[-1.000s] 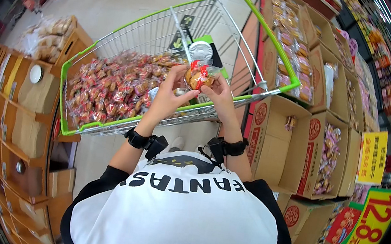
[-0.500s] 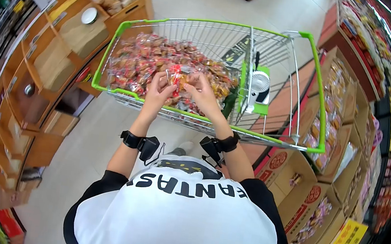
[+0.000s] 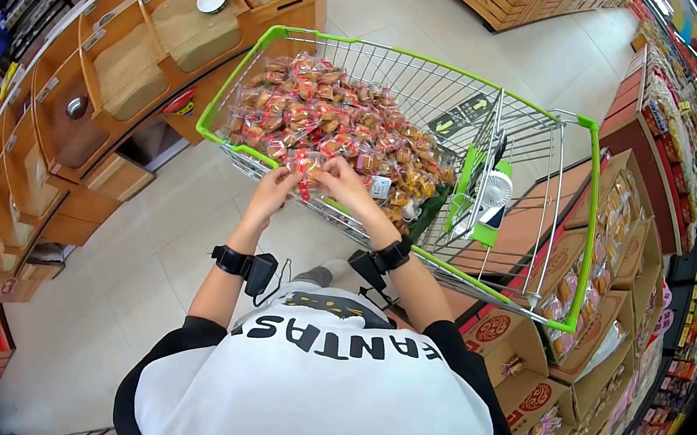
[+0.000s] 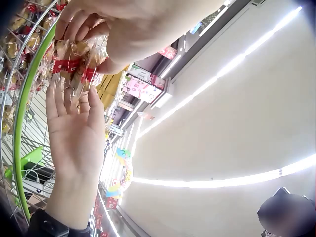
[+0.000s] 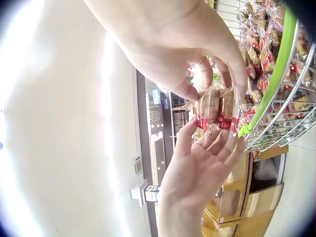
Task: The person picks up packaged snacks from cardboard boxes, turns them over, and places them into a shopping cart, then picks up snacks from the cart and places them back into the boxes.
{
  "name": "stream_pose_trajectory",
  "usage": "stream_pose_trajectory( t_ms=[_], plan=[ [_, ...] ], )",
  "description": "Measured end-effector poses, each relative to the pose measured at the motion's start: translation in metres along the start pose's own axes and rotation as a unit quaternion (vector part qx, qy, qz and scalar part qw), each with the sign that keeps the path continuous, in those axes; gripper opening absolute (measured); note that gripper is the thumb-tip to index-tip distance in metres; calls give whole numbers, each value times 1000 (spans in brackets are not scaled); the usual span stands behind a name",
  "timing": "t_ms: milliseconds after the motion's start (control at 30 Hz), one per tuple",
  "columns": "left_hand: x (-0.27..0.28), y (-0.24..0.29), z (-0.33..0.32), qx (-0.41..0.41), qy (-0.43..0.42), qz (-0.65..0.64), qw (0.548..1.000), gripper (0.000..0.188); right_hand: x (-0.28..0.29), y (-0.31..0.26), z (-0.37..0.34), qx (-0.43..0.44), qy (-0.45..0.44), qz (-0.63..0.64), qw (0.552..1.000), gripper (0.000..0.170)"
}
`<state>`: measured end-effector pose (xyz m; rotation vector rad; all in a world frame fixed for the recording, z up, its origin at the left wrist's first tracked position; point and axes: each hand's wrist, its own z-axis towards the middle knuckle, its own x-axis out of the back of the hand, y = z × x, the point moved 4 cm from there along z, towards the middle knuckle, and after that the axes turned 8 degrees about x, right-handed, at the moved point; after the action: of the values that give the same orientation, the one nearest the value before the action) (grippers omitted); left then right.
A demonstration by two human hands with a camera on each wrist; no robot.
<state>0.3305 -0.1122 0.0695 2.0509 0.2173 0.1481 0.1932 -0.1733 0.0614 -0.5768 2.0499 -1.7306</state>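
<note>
The left hand (image 3: 270, 196) and right hand (image 3: 346, 189) pinch a clear, red-printed packet (image 3: 307, 167) between them at the near rim of a shopping cart (image 3: 590, 223), where similar packets (image 3: 335, 119) lie heaped near a white fan (image 3: 499, 187).

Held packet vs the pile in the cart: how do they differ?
The held packet is a single item; the pile is many packets heaped together. The held packet is pinched between the left hand and right hand; the pile rests inside the cart. Both show clear wrapping, red markings and brown contents.
</note>
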Motion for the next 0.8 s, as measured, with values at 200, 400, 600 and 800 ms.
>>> stream_pose_trajectory(
  t_ms=[200, 400, 600, 800],
  plan=[
    [26, 65, 33, -101, 11, -66, 993, 34, 0, -68, 54, 184, 1, -36, 982, 24],
    [47, 93, 43, -147, 102, -162, 970, 32, 10, -105, 56, 279, 24, -45, 959, 45],
    [18, 40, 30, -78, -14, -70, 994, 21, 19, -54, 23, 232, 37, -174, 956, 36],
    [-12, 22, 10, -69, -56, -12, 996, 17, 18, -47, -15, 184, -23, -94, 978, 24]
  ],
)
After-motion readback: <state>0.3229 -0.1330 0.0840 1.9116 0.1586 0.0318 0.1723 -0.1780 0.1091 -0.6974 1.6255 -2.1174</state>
